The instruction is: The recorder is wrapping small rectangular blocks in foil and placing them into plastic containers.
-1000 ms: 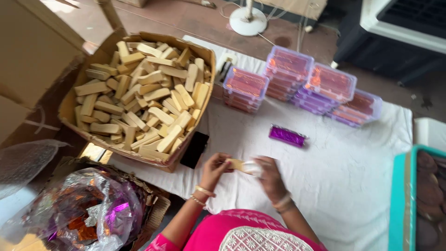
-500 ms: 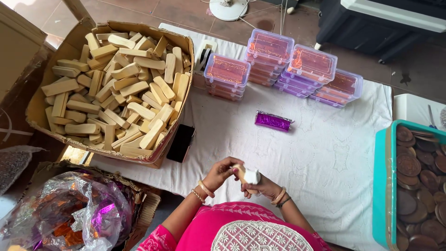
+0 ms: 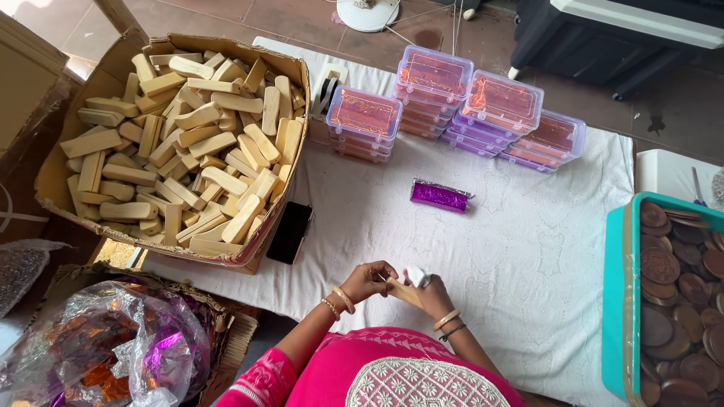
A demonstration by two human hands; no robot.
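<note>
Holding one tan bar [image 3: 405,292] between both hands at 6 o'clock on the white surface [image 3: 528,249], left hand [image 3: 367,280] fingers pinching its end, right hand [image 3: 431,295] gripping bar plus white cloth [image 3: 417,276], we're probably mid-wipe, so wrapping likely needs the purple foil [image 3: 151,354] at 8 o'clock.

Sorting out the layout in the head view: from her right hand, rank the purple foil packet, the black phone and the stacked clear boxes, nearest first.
From the right hand:
1. Purple foil packet, on the cloth just beyond it.
2. Black phone, off to its left beside the cardboard box; close to the packet's range.
3. Stacked clear boxes, at the far edge.
</note>
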